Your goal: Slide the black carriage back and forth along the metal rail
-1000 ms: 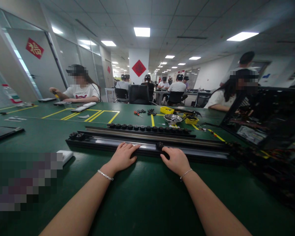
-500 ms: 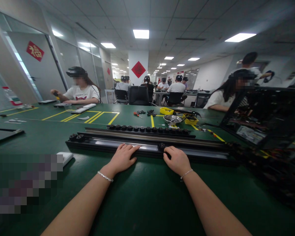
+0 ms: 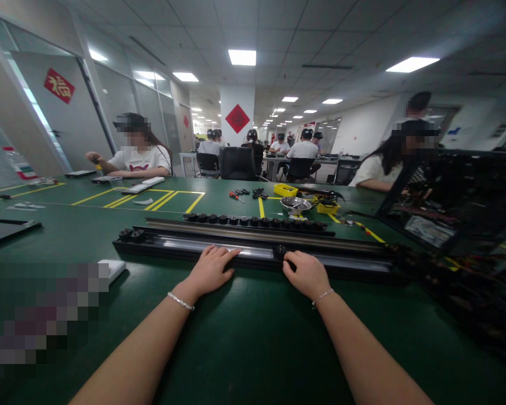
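A long black channel [image 3: 358, 269] with a shiny strip inside lies across the green table [image 3: 244, 337]. My left hand [image 3: 211, 271] rests on its front edge, palm down, fingers spread, holding nothing. At the small black roller-like part [image 3: 279, 251] in the channel, my right hand [image 3: 307, 274] has its fingers bent together against the part's right side. Two similar black parts [image 3: 131, 234] sit at the channel's left end. Behind it runs a row of several black parts [image 3: 244, 221] on a strip.
A metal bowl [image 3: 296, 204], yellow trays [image 3: 285, 190] and a red screwdriver [image 3: 236, 196] lie farther back. An open black case [image 3: 451, 202] stands at right. A white box [image 3: 113, 271] is at left. People sit across the table.
My right hand has shifted slightly to the right, and the small black part beside it has moved right too. My left hand stays in place.
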Demonstrator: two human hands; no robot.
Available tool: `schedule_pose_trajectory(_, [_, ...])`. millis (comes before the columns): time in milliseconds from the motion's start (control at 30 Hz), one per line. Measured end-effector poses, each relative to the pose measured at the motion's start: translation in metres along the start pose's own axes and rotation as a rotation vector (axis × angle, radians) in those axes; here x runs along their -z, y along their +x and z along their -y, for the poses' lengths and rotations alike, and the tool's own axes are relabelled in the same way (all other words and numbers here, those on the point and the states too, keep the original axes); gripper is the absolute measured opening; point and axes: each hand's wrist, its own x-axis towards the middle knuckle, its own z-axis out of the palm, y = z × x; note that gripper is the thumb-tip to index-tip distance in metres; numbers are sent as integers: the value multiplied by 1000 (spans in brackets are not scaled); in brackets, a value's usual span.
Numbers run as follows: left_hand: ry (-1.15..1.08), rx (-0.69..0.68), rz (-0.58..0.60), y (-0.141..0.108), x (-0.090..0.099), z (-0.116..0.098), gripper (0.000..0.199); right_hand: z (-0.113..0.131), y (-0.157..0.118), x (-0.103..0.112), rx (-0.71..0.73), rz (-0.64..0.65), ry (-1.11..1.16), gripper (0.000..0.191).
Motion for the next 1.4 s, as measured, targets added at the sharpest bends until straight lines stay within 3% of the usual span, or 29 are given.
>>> schedule_pose_trajectory(467, [-10,4,-3,0,2,-2,52,-2,-4,3,-4,51,-23,24])
schedule_pose_trajectory(733, [-2,4,-6,0,2,-2,53,-16,-19,-6,54,59,-8,39])
schedule_pose_trajectory(867, [-2,-4,-10,-1,1,0,54,-14,-21,-7,19,25,-11,38])
schedule_pose_trajectory(1400, [5,-4,-8,0,-1,2,55,-15,-17,-1,43,94,6,38])
